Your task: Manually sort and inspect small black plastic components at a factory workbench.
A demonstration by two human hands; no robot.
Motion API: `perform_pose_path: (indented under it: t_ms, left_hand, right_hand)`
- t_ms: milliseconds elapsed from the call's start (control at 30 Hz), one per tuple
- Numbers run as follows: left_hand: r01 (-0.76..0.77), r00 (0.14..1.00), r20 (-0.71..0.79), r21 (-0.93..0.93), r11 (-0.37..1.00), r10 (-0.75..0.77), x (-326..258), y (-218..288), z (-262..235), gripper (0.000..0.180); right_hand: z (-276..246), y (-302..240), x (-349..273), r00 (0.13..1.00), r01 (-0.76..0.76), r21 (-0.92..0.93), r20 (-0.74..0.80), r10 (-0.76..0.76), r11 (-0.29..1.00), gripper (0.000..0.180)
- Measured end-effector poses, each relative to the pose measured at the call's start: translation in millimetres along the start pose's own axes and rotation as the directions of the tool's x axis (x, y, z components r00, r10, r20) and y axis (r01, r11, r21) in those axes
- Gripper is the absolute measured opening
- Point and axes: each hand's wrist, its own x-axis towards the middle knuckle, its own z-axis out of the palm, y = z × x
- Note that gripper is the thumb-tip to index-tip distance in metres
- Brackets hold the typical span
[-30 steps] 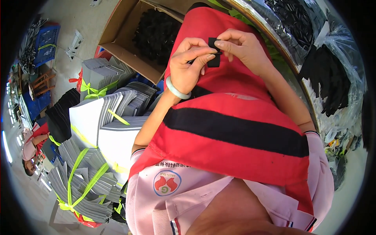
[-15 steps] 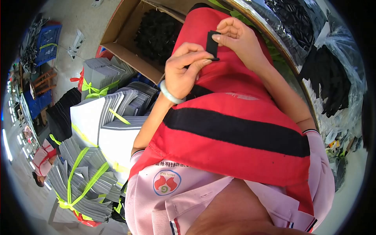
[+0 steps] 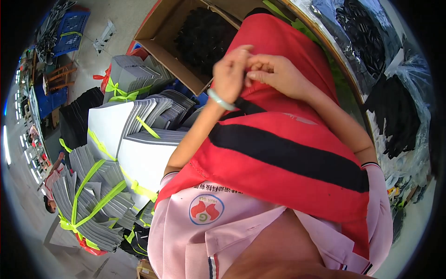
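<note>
My left hand [image 3: 230, 76], with a pale bangle [image 3: 220, 99] at the wrist, is raised over the red apron [image 3: 288, 42] on my lap. Its fingers are smeared by motion. Close against it, my right hand [image 3: 274, 73] has its fingers curled in, thumb and fingertips turned toward the left hand. No black fabric piece shows clearly between them; anything held there is hidden by the fingers. Just beyond the left hand stands an open cardboard box [image 3: 174, 69] with a heap of small black pieces [image 3: 204, 39] inside.
Stacks of grey-white sheets [image 3: 104, 125] tied with yellow-green strips stand at my left. On the right, clear plastic bags [image 3: 367, 35] and black material [image 3: 395, 111] lie beyond an edge. A blue crate [image 3: 72, 32] stands far left, with another person [image 3: 53, 181] farther down.
The black piece stretched between my hands is out of sight. My hands have come together, the left moving right and the right lowering. The whole view has shifted slightly.
</note>
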Motion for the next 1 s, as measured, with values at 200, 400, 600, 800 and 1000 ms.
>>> perform_pose_path:
  t_ms: [200,400,600,800,1000]
  left_hand:
    - [0.11,0.982,0.171,-0.141,0.984,-0.085,14,4,25,0.051]
    - [0.248,0.96,0.177,-0.188,0.95,-0.216,22,2,18,0.063]
    - [0.342,0.889,0.396,-0.239,0.909,-0.231,20,2,3,0.029]
    - [-0.016,0.959,0.283,-0.036,0.999,0.026,10,11,22,0.018]
    - [0.27,0.936,0.266,-0.125,0.955,-0.23,23,2,19,0.013]
  right_hand:
    - [-15,1,-10,0.997,-0.051,-0.02,-0.065,0.049,0.999,0.01]
    - [-19,-2,-15,0.991,-0.127,0.011,-0.032,0.128,0.992,0.017]
    - [-42,10,-32,0.973,-0.227,0.375,0.04,0.229,0.899,0.025]
    - [-39,11,-37,0.986,-0.166,0.56,0.07,0.154,0.812,0.027]
    - [-91,-12,-120,0.74,-0.114,-0.413,-0.643,-0.2,0.904,0.02]
